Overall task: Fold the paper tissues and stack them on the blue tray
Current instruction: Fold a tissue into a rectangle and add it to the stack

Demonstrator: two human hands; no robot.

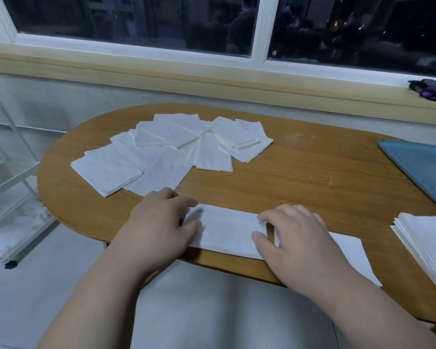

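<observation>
A white paper tissue [227, 229], folded into a long strip, lies at the near edge of the wooden table [312, 182]. My left hand [159, 222] presses its left end with fingers spread flat. My right hand [292, 238] rests on its right end, fingertips on the tissue's edge. Several folded tissues [171, 149] lie spread in a loose pile at the table's far left. The blue tray [423, 170] sits at the right edge, nothing visible on its shown part. A neat stack of unfolded tissues [428, 243] stands near the right front.
Another flat tissue [350, 253] lies under my right wrist at the table edge. A white wire rack [8, 187] stands on the floor to the left. A dark object [431, 90] rests on the window sill at right.
</observation>
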